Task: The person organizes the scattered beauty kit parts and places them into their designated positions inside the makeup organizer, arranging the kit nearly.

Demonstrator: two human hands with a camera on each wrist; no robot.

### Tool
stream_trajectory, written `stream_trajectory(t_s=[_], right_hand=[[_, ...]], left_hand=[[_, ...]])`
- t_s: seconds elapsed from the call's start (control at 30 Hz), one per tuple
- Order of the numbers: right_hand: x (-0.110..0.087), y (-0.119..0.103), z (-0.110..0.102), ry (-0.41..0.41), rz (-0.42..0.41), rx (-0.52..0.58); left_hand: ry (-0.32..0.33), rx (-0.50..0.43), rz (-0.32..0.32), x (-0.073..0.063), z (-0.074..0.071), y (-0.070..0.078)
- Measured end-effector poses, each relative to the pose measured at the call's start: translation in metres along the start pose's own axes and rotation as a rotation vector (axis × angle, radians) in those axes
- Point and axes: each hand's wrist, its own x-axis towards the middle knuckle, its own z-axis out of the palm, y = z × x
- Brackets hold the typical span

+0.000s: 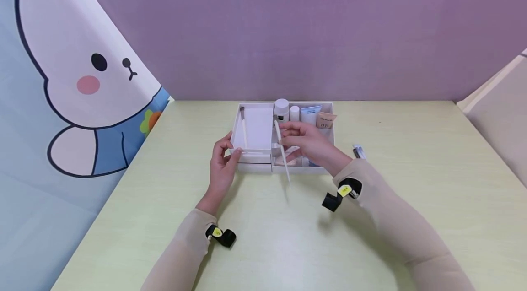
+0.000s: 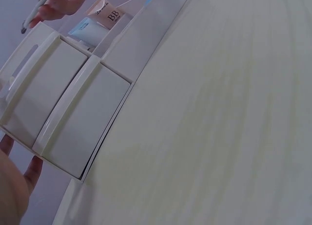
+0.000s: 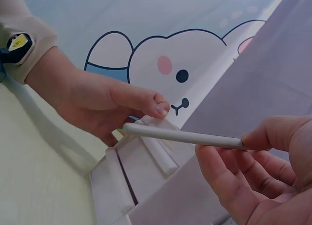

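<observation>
My right hand pinches a makeup brush between thumb and fingers, over the middle of a white storage box. The brush slants, its dark bristles up and its white handle end toward me. With the thumb on its front corner and fingers at its side, my left hand holds the box at the left. Another makeup brush lies in the shallow top tray there. Two drawer fronts show below that tray in the left wrist view. My right hand partly hides the front right compartment.
In the box's back right compartment stand a white-capped jar, a small white bottle, a blue tube and a peach BB tube. A small packet lies on the table, right of the box. A purple backdrop rises behind.
</observation>
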Motion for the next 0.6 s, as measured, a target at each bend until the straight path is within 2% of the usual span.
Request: stream_trajectory(t_s=[0.07, 0.2, 0.43, 0.6], right_hand=[[0.005, -0.003, 0.003, 0.014, 0.002, 0.013], [0.014, -0.008, 0.009, 0.045, 0.007, 0.041], [0.030, -0.012, 0.019, 0.074, -0.035, 0.099], [0.042, -0.013, 0.027, 0.124, -0.028, 0.137]], left_hand=[[0.002, -0.004, 0.001, 0.002, -0.001, -0.010], [0.010, -0.019, 0.018, 0.002, -0.001, -0.016], [0.013, -0.018, 0.042, 0.001, -0.001, -0.016], [0.002, -0.010, 0.057, 0.001, -0.001, -0.016]])
